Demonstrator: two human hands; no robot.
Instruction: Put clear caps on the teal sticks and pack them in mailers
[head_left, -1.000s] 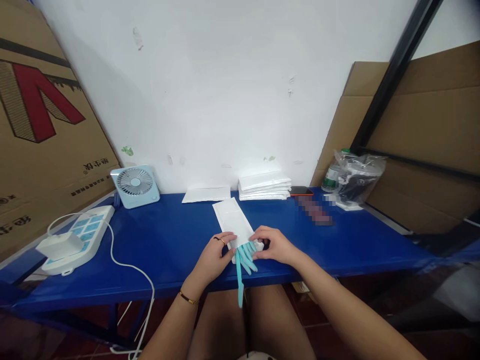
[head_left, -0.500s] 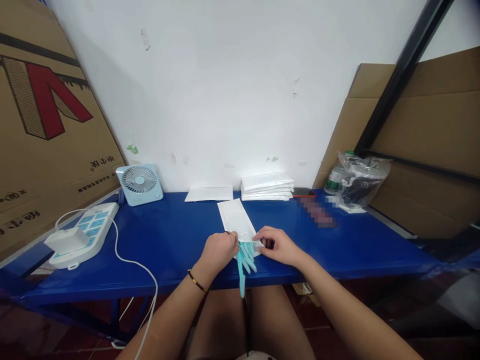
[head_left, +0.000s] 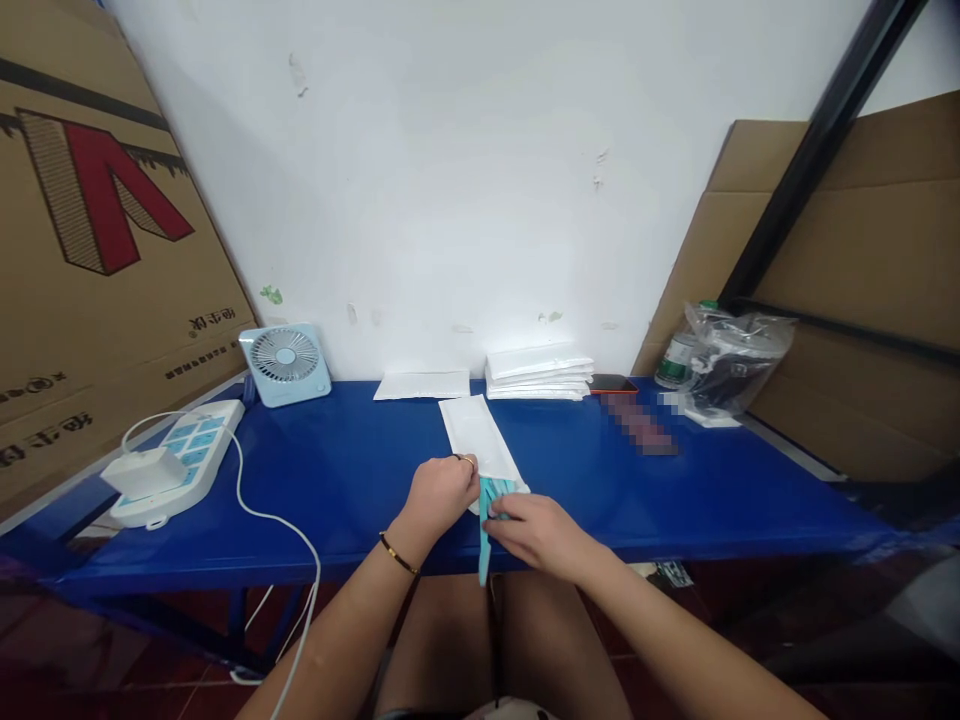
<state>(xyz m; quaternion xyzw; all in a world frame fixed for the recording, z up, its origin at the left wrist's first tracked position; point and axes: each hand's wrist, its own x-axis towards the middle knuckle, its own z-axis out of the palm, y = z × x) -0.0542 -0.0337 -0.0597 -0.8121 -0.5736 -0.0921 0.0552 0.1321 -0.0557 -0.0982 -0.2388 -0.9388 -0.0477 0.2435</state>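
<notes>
Teal pieces (head_left: 484,566) jut from envelope's (head_left: 476,430) near end. My right hand (head_left: 546,532) closes on them; my left hand (head_left: 441,492) clamps envelope edge. I judge firm left pinch, light, aligned right grip best. Beyond: white stack (head_left: 537,372).

gold ring, dark band with gold bracelet (head_left: 398,554), bare forearms
</notes>
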